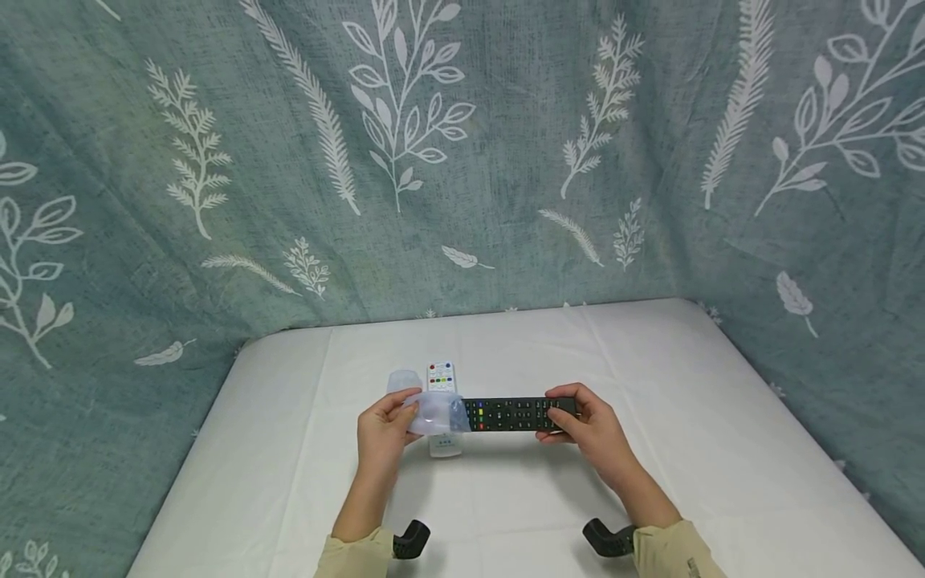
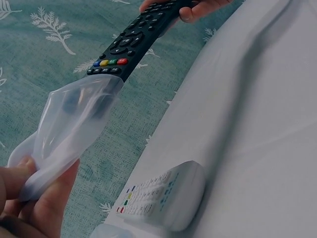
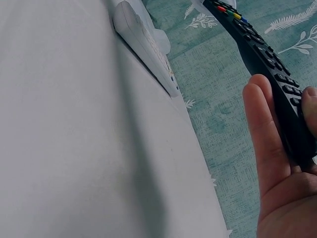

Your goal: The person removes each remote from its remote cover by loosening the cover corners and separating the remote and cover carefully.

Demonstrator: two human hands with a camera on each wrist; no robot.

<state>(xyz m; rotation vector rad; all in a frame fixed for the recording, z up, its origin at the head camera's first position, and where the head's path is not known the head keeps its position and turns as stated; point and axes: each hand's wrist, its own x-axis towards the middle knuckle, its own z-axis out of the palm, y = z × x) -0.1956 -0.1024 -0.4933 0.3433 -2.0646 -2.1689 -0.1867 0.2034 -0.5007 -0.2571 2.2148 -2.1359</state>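
Your right hand [image 1: 588, 424] grips the black remote [image 1: 516, 413] above the counter [image 1: 723, 449]; your left hand [image 1: 385, 429] pinches the clear silicone cover [image 1: 436, 411] sheathing its end, over the white remote [image 1: 442, 377].

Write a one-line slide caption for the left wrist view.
Left hand pinches a clear silicone cover over one end of a black remote; a white remote lies on the table.

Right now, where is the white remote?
In the head view the white remote lies on the white table, left of centre, just behind the black remote held above it by the left hand and right hand.
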